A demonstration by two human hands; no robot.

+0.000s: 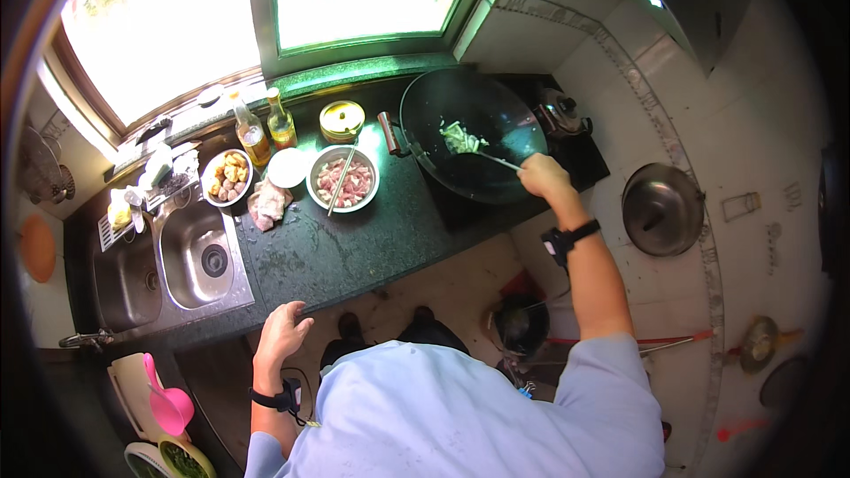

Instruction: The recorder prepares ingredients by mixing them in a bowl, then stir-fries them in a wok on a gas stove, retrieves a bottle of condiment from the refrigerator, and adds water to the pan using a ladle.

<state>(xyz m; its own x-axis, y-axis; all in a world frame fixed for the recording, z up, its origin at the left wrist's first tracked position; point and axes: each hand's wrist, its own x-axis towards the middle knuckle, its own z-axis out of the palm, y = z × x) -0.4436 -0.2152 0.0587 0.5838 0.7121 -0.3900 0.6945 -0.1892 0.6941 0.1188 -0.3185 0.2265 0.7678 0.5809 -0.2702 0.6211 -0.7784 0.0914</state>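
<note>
My right hand (546,177) is closed around the handle of a metal spatula (498,160), whose end lies at a heap of chopped pale green vegetable (461,138) in a large black wok (488,182). The wok rests on the stove, its wooden side handle (388,133) pointing left. My left hand (284,330) is empty, fingers apart, beside the counter's front edge. On the dark stone counter (372,245) a metal bowl (376,186) holds sliced raw meat (345,184), with chopsticks (341,179) laid across it. A small white dish (288,168) and a crumpled cloth (269,204) are left of it.
A lidded yellow tin (342,121) and two glass bottles (251,136) stand behind the bowls. Further left are a bowl of browned food pieces (228,177) and a double steel sink (199,252). A pink ladle (170,405) is at lower left. A dark bin (521,325) stands on the floor.
</note>
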